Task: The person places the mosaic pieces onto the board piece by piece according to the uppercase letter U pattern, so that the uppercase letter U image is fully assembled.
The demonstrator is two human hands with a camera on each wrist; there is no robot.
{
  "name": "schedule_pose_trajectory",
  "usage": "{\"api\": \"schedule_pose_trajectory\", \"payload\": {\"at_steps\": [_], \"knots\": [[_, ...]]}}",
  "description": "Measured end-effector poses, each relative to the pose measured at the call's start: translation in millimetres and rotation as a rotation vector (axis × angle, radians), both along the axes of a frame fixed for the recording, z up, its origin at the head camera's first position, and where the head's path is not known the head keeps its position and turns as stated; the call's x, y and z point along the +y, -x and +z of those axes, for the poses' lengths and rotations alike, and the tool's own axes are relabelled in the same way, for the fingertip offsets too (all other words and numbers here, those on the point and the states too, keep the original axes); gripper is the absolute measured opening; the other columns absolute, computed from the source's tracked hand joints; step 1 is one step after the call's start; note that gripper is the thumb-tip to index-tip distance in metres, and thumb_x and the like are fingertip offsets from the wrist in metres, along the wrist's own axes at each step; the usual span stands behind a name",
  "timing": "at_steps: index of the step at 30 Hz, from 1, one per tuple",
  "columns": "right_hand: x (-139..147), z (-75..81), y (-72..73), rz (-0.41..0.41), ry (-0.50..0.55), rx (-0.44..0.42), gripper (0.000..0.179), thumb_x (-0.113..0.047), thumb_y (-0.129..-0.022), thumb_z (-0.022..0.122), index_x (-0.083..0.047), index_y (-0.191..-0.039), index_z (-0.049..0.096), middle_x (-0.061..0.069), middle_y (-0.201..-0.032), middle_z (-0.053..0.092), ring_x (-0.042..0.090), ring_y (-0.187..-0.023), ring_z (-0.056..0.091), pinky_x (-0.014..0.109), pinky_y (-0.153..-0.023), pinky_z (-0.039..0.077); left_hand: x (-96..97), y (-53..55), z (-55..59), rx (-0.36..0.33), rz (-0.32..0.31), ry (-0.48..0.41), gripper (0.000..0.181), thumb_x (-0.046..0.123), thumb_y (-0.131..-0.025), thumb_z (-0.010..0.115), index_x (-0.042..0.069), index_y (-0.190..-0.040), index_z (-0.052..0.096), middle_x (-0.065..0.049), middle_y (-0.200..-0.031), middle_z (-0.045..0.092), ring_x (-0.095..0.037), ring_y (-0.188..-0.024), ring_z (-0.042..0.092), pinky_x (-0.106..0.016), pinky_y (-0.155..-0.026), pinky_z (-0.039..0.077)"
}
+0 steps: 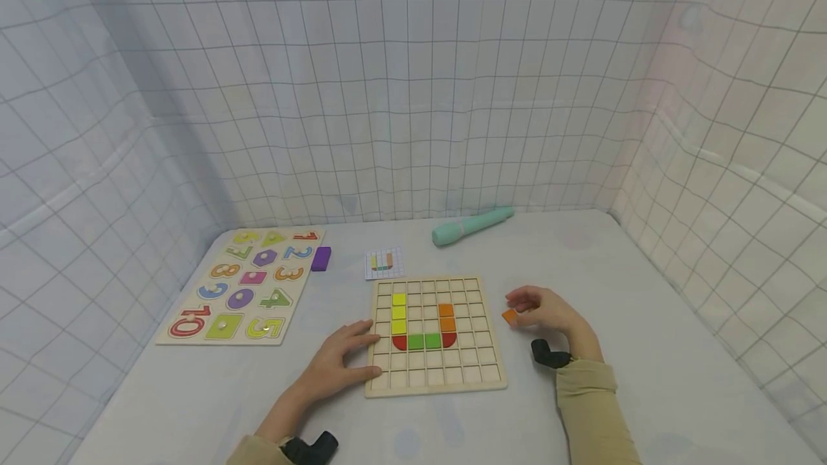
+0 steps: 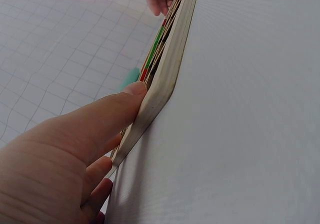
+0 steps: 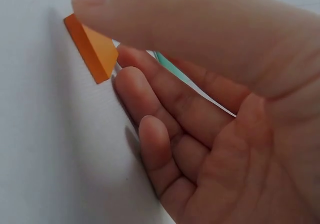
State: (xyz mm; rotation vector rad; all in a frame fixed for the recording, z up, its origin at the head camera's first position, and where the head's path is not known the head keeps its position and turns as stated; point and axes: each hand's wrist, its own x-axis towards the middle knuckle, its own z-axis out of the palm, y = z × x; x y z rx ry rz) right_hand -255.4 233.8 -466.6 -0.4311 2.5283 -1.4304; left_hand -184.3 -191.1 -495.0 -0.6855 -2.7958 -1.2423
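My left hand (image 1: 334, 363) rests at the left edge of a wooden grid board (image 1: 472, 372), its thumb on the rim near the front corner and its fingers extended along the side. Within the grid, yellow tiles (image 1: 398, 312) make a left column and orange tiles (image 1: 447, 317) a shorter right one. Green tiles (image 1: 424, 341) lie between two rounded red tiles (image 1: 400, 342) below them. To the right of the board, my right hand (image 1: 549, 311) pinches a loose orange tile (image 3: 92, 49) between thumb and fingers, low over the table; the thumb covers part of it.
Behind the board lies a small pattern card (image 1: 384, 263) with a similar coloured shape. A number puzzle board (image 1: 252, 285) is at the left, a purple block (image 1: 321, 259) beside it. Farther back is a teal stick-shaped object (image 1: 472, 226). Gridded cloth walls (image 1: 413, 92) enclose the table.
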Motion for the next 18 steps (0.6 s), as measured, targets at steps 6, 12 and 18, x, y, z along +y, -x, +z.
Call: {"api": "schedule_pose_trajectory", "payload": {"at_steps": [6,12,18], "knots": [[0.7,-3.3,1.6,0.017,-0.035,0.026,0.05,-0.009,-0.07,0.081,0.004,-0.114,0.06,0.012,-0.106,0.063,0.024,-0.096,0.058,0.034,-0.083,0.05,0.1,-0.2,0.2,0.004,-0.003,-0.004,0.056,0.047,-0.074,0.075,0.02,-0.122,0.063,-0.002,-0.143,0.043,-0.028,-0.136,0.031,-0.05,-0.114,0.017],[1.9,-5.2,3.0,0.02,-0.037,0.028,0.049,-0.009,-0.07,0.081,0.003,-0.113,0.061,0.011,-0.105,0.063,0.024,-0.095,0.057,0.035,-0.083,0.049,0.4,-0.5,1.4,0.003,-0.003,-0.005,0.057,0.047,-0.073,0.076,0.02,-0.121,0.064,-0.003,-0.143,0.043,-0.028,-0.136,0.031,-0.047,-0.115,0.017],[0.6,-6.3,3.2,0.007,-0.043,0.027,0.049,-0.008,-0.07,0.081,0.004,-0.112,0.061,0.009,-0.104,0.063,0.022,-0.093,0.057,0.034,-0.082,0.049,0.0,0.0,0.9,0.007,-0.005,-0.003,0.056,0.047,-0.074,0.076,0.019,-0.122,0.063,-0.003,-0.143,0.043,-0.028,-0.136,0.03,-0.047,-0.115,0.016]]}}
